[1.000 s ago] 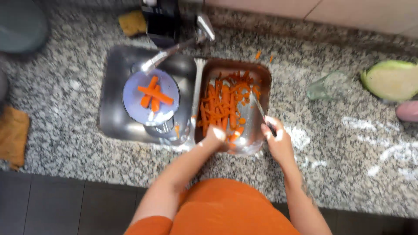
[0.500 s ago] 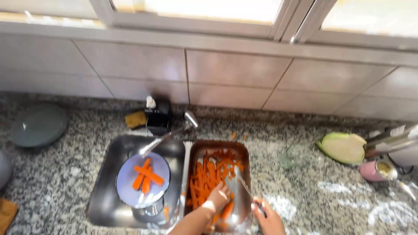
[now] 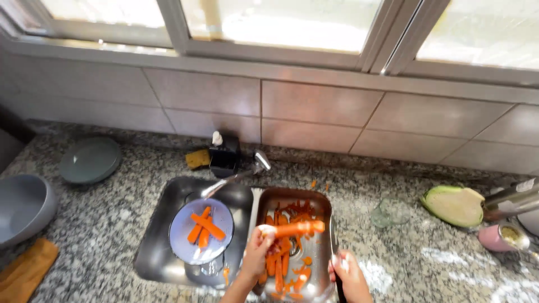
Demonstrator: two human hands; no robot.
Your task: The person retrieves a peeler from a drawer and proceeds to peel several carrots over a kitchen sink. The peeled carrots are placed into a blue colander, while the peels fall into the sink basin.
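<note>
The left hand [image 3: 257, 251] has its fingers [image 3: 264, 233] wrapped around the near end of a peeled carrot [image 3: 296, 228], holding it level so that the rest of it runs out to the right of the fingers, above the metal tray [image 3: 325, 202]. Below and just beyond those fingers the tray is full of carrot peelings and pieces [image 3: 279, 264], heaped mostly under the hand and toward the tray's far end.

The right hand [image 3: 348, 275] sits at the tray's right rim, its fingers closed on the handle of a slim metal tool, a peeler or knife [image 3: 334, 241], whose blade runs up away from the fingers along the rim; which of the two it is cannot be told. The carrot's free end lies just left of that blade, close to it but apart.

To the left of the left fingers, in the sink [image 3: 157, 252], stands a blue plate [image 3: 179, 235] with a few peeled carrot sticks [image 3: 205, 227] on it, under the tap [image 3: 233, 178]. Beyond the tap sit a dark holder [image 3: 223, 157] and a yellow sponge [image 3: 197, 159].

Well to the right of the right fingers, on the speckled stone table [image 3: 415, 264], lie a clear glass [image 3: 387, 213], a cut cabbage [image 3: 452, 205] and a pink cup [image 3: 497, 237]. Far to the left are a round grey lid [image 3: 90, 160] and a grey bowl [image 3: 22, 207].
</note>
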